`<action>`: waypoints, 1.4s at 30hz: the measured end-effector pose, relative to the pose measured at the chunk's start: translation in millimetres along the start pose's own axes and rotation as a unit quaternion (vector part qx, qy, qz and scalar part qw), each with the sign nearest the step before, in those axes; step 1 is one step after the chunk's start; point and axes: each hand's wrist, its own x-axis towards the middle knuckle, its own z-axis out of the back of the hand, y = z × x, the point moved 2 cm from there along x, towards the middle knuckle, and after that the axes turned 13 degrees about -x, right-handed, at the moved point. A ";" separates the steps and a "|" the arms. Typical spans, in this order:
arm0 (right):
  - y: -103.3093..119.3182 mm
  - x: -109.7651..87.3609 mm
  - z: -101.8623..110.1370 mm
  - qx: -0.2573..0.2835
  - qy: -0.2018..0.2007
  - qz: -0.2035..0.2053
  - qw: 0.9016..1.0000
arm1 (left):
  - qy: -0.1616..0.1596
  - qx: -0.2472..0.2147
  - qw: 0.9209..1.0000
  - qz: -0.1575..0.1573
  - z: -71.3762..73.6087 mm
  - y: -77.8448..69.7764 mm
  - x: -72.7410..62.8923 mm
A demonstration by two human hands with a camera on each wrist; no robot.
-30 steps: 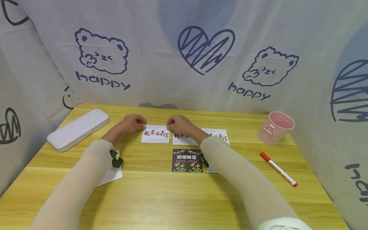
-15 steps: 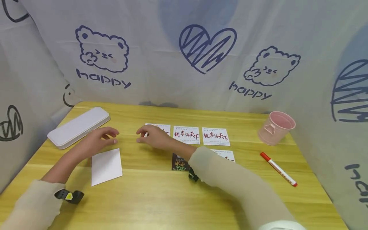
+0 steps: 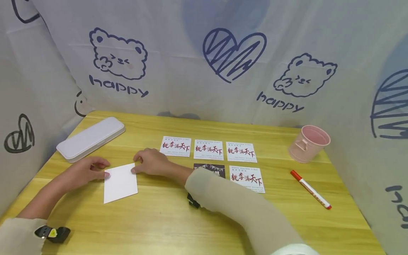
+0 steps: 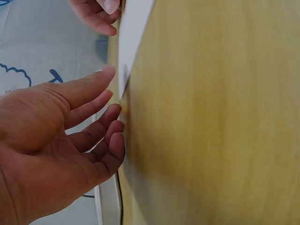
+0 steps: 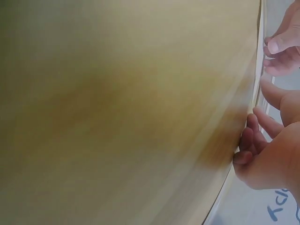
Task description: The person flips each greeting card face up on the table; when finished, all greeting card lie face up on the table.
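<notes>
A blank white card (image 3: 120, 184) lies on the wooden table at the left, its face plain. My left hand (image 3: 83, 171) is at its upper left corner, the thumb tip right at the edge and the fingers loosely bent. In the left wrist view a gap shows between the thumb and fingers of the left hand (image 4: 70, 131). At the upper right corner is my right hand (image 3: 151, 162), thumb on the card's edge and index finger just beyond it. The right wrist view shows the right hand (image 5: 272, 145) low over the table, thumb and fingers apart.
Printed cards with red writing, such as the near right one (image 3: 247, 179), lie in two rows. A dark card (image 3: 208, 170) is partly hidden by my right sleeve. Around them are a white pencil case (image 3: 90, 138), a pink cup (image 3: 307, 145) and a red-capped marker (image 3: 310, 189).
Both hands have left the far left printed card, which now lies in line with its row. They have moved left and nearer to the blank white card.
</notes>
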 end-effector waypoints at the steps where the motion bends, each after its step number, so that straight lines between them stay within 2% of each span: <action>1: 1.5 1.0 -0.4 -0.010 -0.002 -0.001 1.000 | -0.001 0.001 1.000 0.000 -0.3 1.6 0.2; 10: 9.0 1.3 1.6 -0.037 -0.005 -0.018 0.999 | -0.010 0.005 1.000 0.003 -3.0 5.1 2.0; 14: 9.5 1.1 2.4 -0.038 -0.003 -0.016 0.999 | -0.008 0.005 1.000 0.010 -1.3 3.7 1.9; 20: 9.8 1.8 3.0 -0.026 -0.003 -0.012 1.000 | 0.005 0.001 1.000 0.001 -1.1 -1.7 0.9; 23: 8.1 0.4 3.1 0.002 0.001 -0.006 1.000 | 0.016 -0.026 0.999 0.010 -1.1 -2.9 -0.1; 25: 4.3 -1.3 2.9 0.052 0.004 0.000 0.999 | 0.029 -0.078 0.996 0.022 -1.4 -4.4 -0.2; 27: -1.9 -4.3 3.9 0.126 0.002 0.011 0.992 | 0.037 -0.137 0.989 0.035 -1.8 -6.5 -0.1; 30: -14.8 -13.5 7.9 0.223 -0.005 0.035 0.974 | 0.044 -0.218 0.974 0.040 -4.6 -13.0 2.2; 32: -22.3 -22.7 13.2 0.263 -0.007 0.056 0.963 | 0.042 -0.242 0.969 0.038 -6.3 -17.9 3.1; 37: -40.7 -51.6 29.0 0.290 -0.013 0.093 0.952 | 0.050 -0.276 0.960 0.013 -15.3 -36.8 7.5; 39: -50.3 -65.0 35.9 0.293 -0.020 0.101 0.951 | 0.060 -0.285 0.957 0.002 -21.3 -48.5 12.1; 42: -65.9 -88.0 45.3 0.317 -0.029 0.107 0.942 | 0.081 -0.293 0.953 -0.013 -32.6 -68.1 22.9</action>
